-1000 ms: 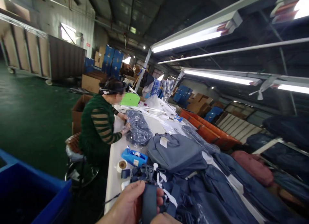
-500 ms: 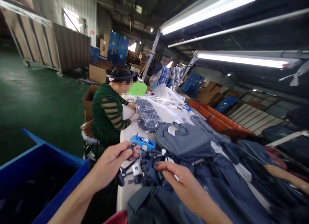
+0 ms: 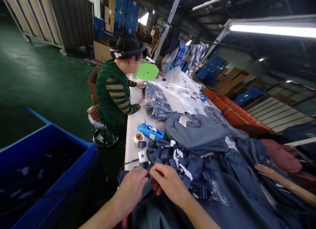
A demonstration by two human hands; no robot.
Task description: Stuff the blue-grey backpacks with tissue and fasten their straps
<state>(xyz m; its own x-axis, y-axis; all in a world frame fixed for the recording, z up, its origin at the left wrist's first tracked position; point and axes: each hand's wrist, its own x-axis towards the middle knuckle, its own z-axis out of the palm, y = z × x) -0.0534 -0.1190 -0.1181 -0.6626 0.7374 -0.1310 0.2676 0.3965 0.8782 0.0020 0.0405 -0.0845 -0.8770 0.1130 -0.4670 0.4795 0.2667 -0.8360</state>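
My left hand (image 3: pixel 133 186) and my right hand (image 3: pixel 168 181) meet above the near end of the table. The fingers of both are closed in a pinch around something small and dark that is mostly hidden. Dark blue fabric (image 3: pixel 158 215) lies below my hands. Just beyond them are a small white box-like item (image 3: pixel 142 156) and a pile of dark straps and buckles (image 3: pixel 165 153) with white pieces on it. A blue tape dispenser (image 3: pixel 151 130) stands farther up, beside a roll of tape (image 3: pixel 138 137).
A person in green (image 3: pixel 115 90) sits at the left edge, hands on a plastic-wrapped dark bundle (image 3: pixel 158 102). Grey-blue bags (image 3: pixel 197 130) lie at centre right. Another person's hand (image 3: pixel 268 172) rests on cloth at right. A blue bin (image 3: pixel 49 189) stands lower left.
My left hand has moved down and right, my right hand slightly left, and the two have come together. My right fingers have closed. The view has tilted downward.
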